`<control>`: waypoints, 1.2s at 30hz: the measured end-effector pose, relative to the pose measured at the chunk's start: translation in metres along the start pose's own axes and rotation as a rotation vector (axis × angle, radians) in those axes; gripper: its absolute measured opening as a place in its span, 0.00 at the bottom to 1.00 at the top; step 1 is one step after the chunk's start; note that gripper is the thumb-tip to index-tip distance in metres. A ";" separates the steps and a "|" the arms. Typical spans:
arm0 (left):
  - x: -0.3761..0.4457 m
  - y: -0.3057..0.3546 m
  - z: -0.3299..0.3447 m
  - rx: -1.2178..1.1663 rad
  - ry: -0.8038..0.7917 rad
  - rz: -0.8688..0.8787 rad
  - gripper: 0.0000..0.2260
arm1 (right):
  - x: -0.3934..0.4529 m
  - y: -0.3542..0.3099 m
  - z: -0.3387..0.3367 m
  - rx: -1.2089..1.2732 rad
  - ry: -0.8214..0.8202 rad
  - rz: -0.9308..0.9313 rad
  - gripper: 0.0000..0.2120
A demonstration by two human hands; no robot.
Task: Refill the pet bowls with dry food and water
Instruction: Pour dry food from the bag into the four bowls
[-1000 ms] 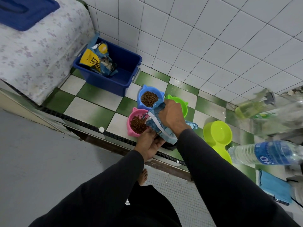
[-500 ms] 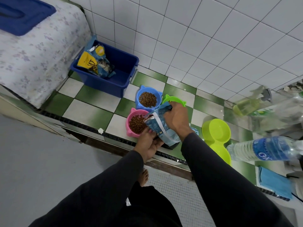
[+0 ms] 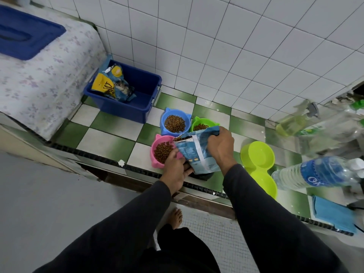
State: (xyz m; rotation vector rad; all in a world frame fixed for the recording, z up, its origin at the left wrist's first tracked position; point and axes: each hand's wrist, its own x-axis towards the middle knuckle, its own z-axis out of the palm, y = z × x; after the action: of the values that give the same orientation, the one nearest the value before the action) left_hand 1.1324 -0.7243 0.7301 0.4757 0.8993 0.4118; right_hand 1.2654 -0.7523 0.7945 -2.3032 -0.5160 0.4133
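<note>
- A white tiled wall fills the upper frame; below it runs a green-and-white checked tile ledge, glossy and hard, with a grey floor at lower left.
- At frame centre the person holds a blue foil food bag, its torn mouth at upper left, its long axis running from there down to lower right.
- The right hand grips the bag's upper right edge, fingers curled round the crinkled foil.
- The left hand grasps the bag's lower left side from beneath, fingers wrapped under it; the fingertips are hidden.
- The open mouth hangs over the right rim of the pink bowl, which holds brown kibble.
- The blue bowl, above the pink one, is full of kibble; the green bowl, just right of the blue, shows some kibble, partly hidden behind the bag.
- All three bowls are round, smooth plastic with small ear-like tabs.
- Right of the hands lies a lime double dish, glossy, and dry as far as can be seen.
- A clear water bottle with a blue label lies at the right edge, nearer the right hand.
- Judgement: dry food looks nearly done; water for the lime dish seems to come next, so the bag must be put down first.
- A navy bin at upper left holds another food bag.
</note>
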 end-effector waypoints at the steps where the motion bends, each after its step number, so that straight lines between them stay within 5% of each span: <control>1: -0.001 0.002 0.002 0.036 0.000 0.026 0.18 | 0.001 0.002 -0.001 0.035 0.013 0.024 0.15; 11: -0.001 0.014 0.002 0.267 -0.047 0.227 0.15 | -0.001 0.023 -0.008 0.408 0.040 0.189 0.17; 17: -0.003 0.028 0.007 0.602 -0.065 0.486 0.14 | -0.008 0.032 -0.016 0.871 0.009 0.353 0.13; 24: -0.010 0.050 0.014 0.693 -0.188 0.599 0.11 | -0.014 0.023 -0.028 1.177 -0.108 0.442 0.22; 30: -0.011 0.078 0.023 0.709 -0.367 0.572 0.18 | -0.010 0.025 -0.034 1.258 -0.151 0.515 0.25; 36: -0.002 0.095 0.031 0.730 -0.271 0.591 0.11 | 0.003 0.021 -0.035 1.220 -0.179 0.430 0.19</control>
State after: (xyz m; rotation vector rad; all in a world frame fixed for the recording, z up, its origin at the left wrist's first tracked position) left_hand 1.1438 -0.6538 0.8004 1.4531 0.6087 0.5304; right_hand 1.2886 -0.7850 0.8023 -1.1616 0.1757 0.8504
